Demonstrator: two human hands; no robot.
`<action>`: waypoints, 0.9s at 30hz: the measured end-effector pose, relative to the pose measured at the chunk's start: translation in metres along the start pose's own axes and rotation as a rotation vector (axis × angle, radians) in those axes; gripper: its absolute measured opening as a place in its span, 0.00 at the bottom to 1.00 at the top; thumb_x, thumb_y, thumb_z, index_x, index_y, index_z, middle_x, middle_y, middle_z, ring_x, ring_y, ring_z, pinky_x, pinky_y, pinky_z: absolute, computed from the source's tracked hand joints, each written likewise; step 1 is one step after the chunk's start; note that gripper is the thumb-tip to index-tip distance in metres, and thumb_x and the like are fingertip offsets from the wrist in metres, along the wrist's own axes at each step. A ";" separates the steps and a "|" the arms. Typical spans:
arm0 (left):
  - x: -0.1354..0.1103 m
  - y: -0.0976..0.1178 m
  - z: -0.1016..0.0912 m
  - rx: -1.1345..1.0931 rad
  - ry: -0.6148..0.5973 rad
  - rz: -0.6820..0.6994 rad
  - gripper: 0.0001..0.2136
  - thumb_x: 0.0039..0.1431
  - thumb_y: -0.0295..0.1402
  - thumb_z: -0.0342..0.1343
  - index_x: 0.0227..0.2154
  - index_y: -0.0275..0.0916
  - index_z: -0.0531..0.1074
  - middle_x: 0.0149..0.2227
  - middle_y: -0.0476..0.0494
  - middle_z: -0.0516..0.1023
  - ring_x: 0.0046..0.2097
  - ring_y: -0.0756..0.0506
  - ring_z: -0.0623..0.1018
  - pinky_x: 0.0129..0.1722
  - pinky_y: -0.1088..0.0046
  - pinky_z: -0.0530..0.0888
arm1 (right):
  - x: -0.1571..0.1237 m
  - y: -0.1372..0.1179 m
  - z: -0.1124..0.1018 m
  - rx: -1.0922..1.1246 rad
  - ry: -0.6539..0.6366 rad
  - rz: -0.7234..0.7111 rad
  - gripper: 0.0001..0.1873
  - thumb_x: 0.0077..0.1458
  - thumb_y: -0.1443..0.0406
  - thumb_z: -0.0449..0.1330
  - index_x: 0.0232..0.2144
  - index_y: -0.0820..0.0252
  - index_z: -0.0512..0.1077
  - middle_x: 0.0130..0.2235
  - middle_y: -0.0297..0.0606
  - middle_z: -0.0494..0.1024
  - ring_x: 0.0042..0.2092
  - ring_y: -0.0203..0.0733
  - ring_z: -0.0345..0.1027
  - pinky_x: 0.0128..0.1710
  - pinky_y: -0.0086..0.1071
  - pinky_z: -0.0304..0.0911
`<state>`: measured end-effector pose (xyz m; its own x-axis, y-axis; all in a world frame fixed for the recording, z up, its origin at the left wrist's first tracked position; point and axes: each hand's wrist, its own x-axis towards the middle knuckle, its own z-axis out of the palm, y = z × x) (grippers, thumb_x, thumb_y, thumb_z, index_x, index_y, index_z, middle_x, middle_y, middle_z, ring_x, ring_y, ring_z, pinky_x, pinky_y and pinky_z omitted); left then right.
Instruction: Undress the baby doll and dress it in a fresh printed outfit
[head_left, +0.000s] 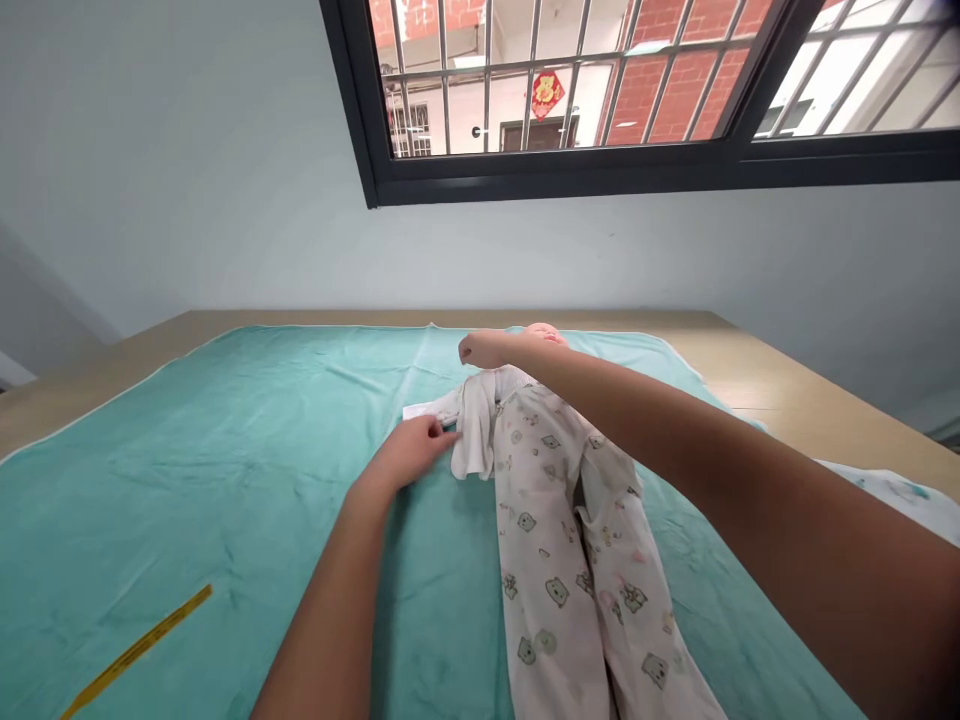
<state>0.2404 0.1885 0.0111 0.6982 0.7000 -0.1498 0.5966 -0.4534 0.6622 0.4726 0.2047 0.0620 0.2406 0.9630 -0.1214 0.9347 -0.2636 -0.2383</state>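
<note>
A white baby garment [544, 520] printed with small bears lies face up, its two legs stretching towards me. Just beyond its collar a small pink head [545, 332] shows, partly covered by my right forearm; I cannot tell whether it is a doll's. My left hand [412, 448] is at the left side, thumb and fingers closed at the edge of a hanging white cloth flap [475, 430]. A white sleeve [431, 408] extends left behind that hand. My right hand [486, 348] reaches across above the collar, fingers curled; what they hold, if anything, is hidden.
A turquoise blanket [225, 480] covers most of the wooden table [780, 390]. A yellow measuring strip [139, 650] lies at the front left. White printed cloth [900, 490] is at the right, partly behind my forearm. A barred window [555, 180] is above the back wall.
</note>
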 end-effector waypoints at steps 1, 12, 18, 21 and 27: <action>0.000 0.002 0.002 0.000 0.123 0.063 0.15 0.59 0.44 0.52 0.24 0.40 0.65 0.23 0.50 0.72 0.26 0.49 0.72 0.26 0.74 0.64 | -0.006 -0.004 0.002 -0.013 -0.008 -0.015 0.12 0.53 0.55 0.61 0.28 0.55 0.78 0.34 0.42 0.78 0.37 0.51 0.72 0.41 0.46 0.63; 0.001 0.018 0.061 0.232 0.133 0.300 0.12 0.65 0.41 0.47 0.31 0.41 0.69 0.33 0.44 0.77 0.33 0.45 0.74 0.30 0.72 0.61 | -0.136 0.020 0.002 0.319 0.597 -0.111 0.17 0.65 0.57 0.48 0.45 0.55 0.74 0.47 0.38 0.78 0.48 0.43 0.69 0.51 0.37 0.59; -0.005 0.029 0.063 0.139 0.353 0.355 0.11 0.66 0.39 0.46 0.35 0.41 0.69 0.36 0.45 0.78 0.37 0.44 0.75 0.36 0.71 0.65 | -0.247 0.089 0.035 0.622 0.827 0.266 0.17 0.59 0.51 0.55 0.34 0.57 0.72 0.32 0.36 0.76 0.34 0.42 0.69 0.35 0.35 0.62; -0.009 0.046 0.066 0.008 0.429 0.375 0.10 0.65 0.40 0.47 0.36 0.42 0.70 0.36 0.46 0.77 0.38 0.45 0.75 0.38 0.72 0.68 | -0.273 0.082 0.068 0.599 0.756 0.174 0.18 0.54 0.50 0.61 0.40 0.55 0.69 0.38 0.38 0.75 0.36 0.43 0.68 0.35 0.36 0.63; 0.015 0.113 0.072 -0.056 0.424 0.416 0.10 0.64 0.40 0.48 0.38 0.42 0.71 0.35 0.46 0.78 0.37 0.46 0.76 0.39 0.73 0.70 | -0.280 0.049 0.093 0.721 0.695 0.132 0.21 0.57 0.55 0.60 0.52 0.51 0.65 0.38 0.34 0.72 0.33 0.39 0.67 0.37 0.35 0.66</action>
<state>0.3468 0.1084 0.0310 0.6430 0.6346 0.4287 0.2774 -0.7148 0.6420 0.4268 -0.0829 -0.0049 0.6451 0.6820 0.3445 0.5636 -0.1202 -0.8173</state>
